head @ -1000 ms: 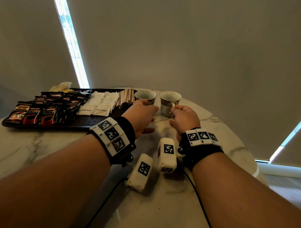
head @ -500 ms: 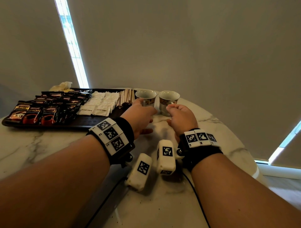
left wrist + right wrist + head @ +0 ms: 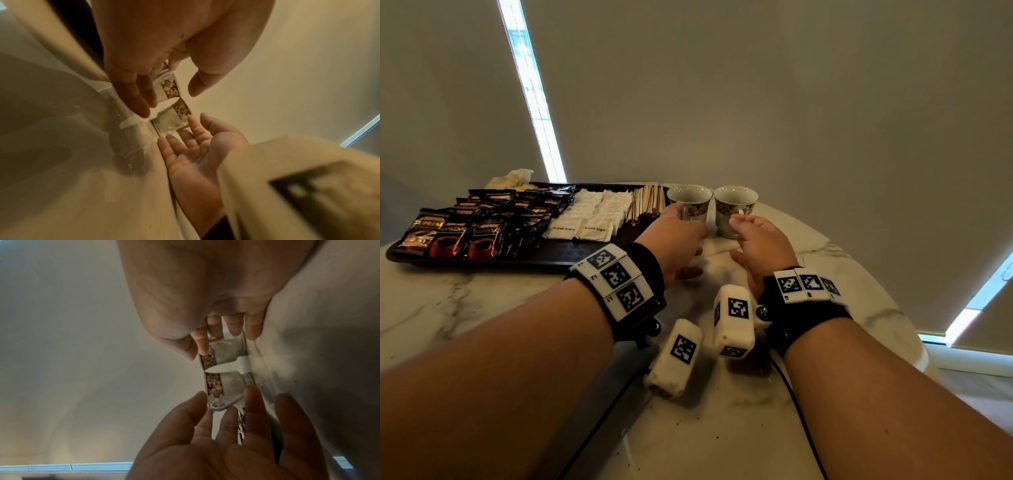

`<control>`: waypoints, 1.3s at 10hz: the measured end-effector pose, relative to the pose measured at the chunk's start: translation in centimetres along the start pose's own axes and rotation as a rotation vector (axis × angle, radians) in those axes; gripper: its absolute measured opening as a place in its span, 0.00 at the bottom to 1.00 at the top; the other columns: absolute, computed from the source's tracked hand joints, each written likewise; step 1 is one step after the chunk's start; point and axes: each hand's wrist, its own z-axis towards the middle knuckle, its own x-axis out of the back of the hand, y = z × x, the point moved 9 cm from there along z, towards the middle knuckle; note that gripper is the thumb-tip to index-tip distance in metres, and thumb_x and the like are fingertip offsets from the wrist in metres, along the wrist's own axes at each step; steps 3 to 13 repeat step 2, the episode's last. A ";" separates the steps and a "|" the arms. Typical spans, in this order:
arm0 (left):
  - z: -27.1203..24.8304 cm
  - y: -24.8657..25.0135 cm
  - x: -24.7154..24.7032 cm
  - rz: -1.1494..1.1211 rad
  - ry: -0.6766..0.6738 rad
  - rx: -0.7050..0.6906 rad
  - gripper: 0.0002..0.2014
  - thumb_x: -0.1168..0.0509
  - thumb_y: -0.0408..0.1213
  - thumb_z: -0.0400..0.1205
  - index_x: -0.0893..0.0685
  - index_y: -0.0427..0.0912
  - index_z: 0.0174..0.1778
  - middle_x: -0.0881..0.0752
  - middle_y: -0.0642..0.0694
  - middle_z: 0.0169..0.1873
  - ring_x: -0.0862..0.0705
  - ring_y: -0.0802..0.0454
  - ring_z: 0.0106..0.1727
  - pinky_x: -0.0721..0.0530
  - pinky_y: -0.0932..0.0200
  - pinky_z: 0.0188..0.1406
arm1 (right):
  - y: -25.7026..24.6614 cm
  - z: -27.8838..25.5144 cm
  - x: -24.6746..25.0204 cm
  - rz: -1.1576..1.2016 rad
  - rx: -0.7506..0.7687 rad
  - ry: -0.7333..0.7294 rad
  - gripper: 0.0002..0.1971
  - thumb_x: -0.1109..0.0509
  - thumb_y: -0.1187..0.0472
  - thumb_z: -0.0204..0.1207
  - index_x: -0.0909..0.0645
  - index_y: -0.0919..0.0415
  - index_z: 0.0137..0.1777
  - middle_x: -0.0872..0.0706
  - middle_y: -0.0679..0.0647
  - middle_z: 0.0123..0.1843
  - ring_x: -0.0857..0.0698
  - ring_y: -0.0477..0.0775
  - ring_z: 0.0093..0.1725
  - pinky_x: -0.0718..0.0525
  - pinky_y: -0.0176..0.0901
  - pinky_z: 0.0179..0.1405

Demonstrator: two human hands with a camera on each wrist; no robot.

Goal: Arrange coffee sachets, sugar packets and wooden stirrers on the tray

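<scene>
Head view: dark tray (image 3: 482, 262) sits on the marble table (image 3: 465, 308), far left, w/ coffee sachets (image 3: 479, 219) in rows on its left part, white sugar packets (image 3: 592, 216) mid, wooden stirrers (image 3: 647, 202) bunched at its right end; a crumpled tissue (image 3: 512, 178) lies behind the tray. Two patterned cups (image 3: 690, 204) stand just off the tray's right end, rims near touching. Left hand (image 3: 674, 240) reaches to the left cup, fingers relaxed, gripping nothing; right hand (image 3: 760, 243) is at the other cup (image 3: 736, 209), thumb and fingertip by its handle. Left wrist view: left-hand fingers (image 3: 135, 95) are spread, straight, beside the cup wall (image 3: 170, 87), thumb apart from it; right palm (image 3: 197, 159) lies open below. Right wrist view: right-hand fingertips (image 3: 202, 344) sit at the cup's rim and handle — looks like a light touch, not a pinch, but blur makes that uncertain. Risk from here: cups stand so close that a nudge from either hand could knock one into the other or tip it; the left hand's sweep could also scatter the loose stirrers next to it.
</scene>
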 end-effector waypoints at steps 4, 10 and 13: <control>-0.1 0.7 1.1 0.080 0.039 -0.099 0.31 0.38 0.36 0.89 0.40 0.63 0.86 0.19 0.45 0.53 0.14 0.43 0.60 0.12 0.37 0.63 | -0.1 0.4 0.6 -0.008 0.030 0.048 0.01 0.28 0.56 0.79 0.16 0.50 0.47 0.13 0.49 0.49 0.15 0.52 0.54 0.16 0.61 0.67; -0.1 0.7 1.1 0.080 0.039 -0.099 0.31 0.38 0.36 0.89 0.40 0.63 0.86 0.19 0.45 0.53 0.14 0.43 0.60 0.12 0.37 0.63 | -0.1 0.4 0.6 -0.008 0.030 0.048 0.01 0.28 0.56 0.79 0.16 0.50 0.47 0.13 0.49 0.49 0.15 0.52 0.54 0.16 0.61 0.67; -0.1 0.7 1.1 0.080 0.039 -0.099 0.31 0.38 0.36 0.89 0.40 0.63 0.86 0.19 0.45 0.53 0.14 0.43 0.60 0.12 0.37 0.63 | -0.1 0.4 0.6 -0.008 0.030 0.048 0.01 0.28 0.56 0.79 0.16 0.50 0.47 0.13 0.49 0.49 0.15 0.52 0.54 0.16 0.61 0.67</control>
